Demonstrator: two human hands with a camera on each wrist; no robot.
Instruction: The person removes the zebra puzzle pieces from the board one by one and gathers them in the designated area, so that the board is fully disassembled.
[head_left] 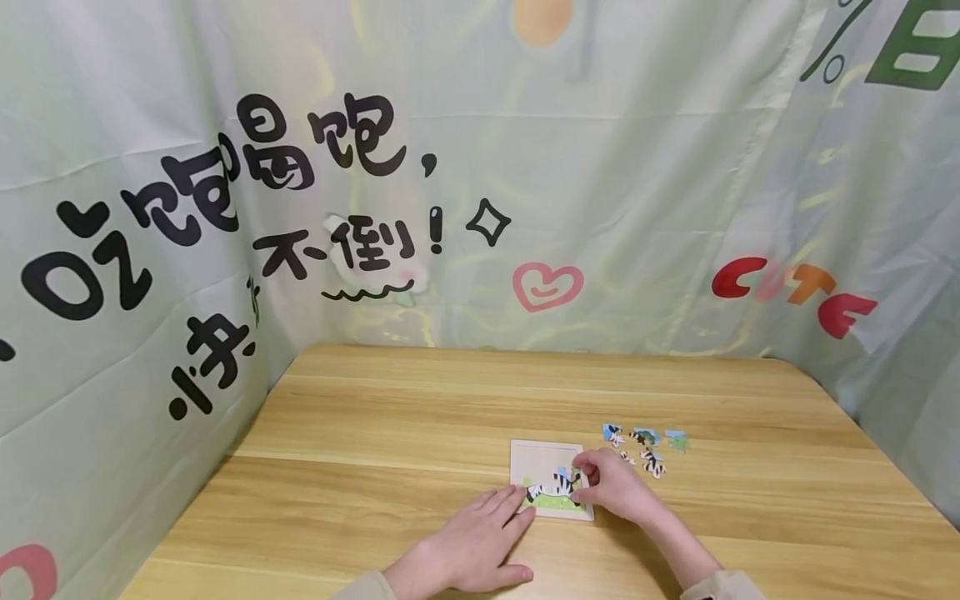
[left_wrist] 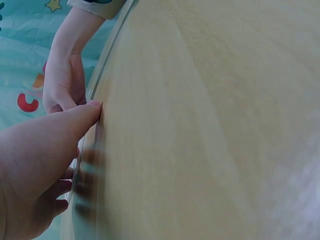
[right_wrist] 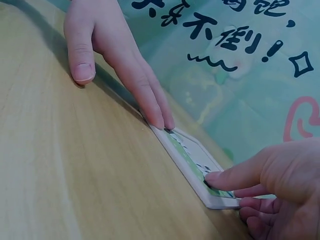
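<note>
A square jigsaw puzzle tray (head_left: 547, 447) with a pale raised border lies on the table, its lower part filled with zebra-and-grass pieces (head_left: 553, 500). My left hand (head_left: 483, 537) lies with fingers extended, fingertips on the tray's lower left edge and thumb on the tabletop. At the right edge, my right hand (head_left: 617, 483) holds a puzzle piece (head_left: 576, 475) between thumb and index finger, within the tray. In the right wrist view the right thumb (right_wrist: 220, 179) rests on the picture, with the other fingers curled beside the border. The fingers partly hide that piece.
Several loose puzzle pieces (head_left: 647, 437) lie on the wooden table (head_left: 375, 417) just beyond the right hand. A printed fabric curtain (head_left: 600, 183) hangs behind the table and along both sides.
</note>
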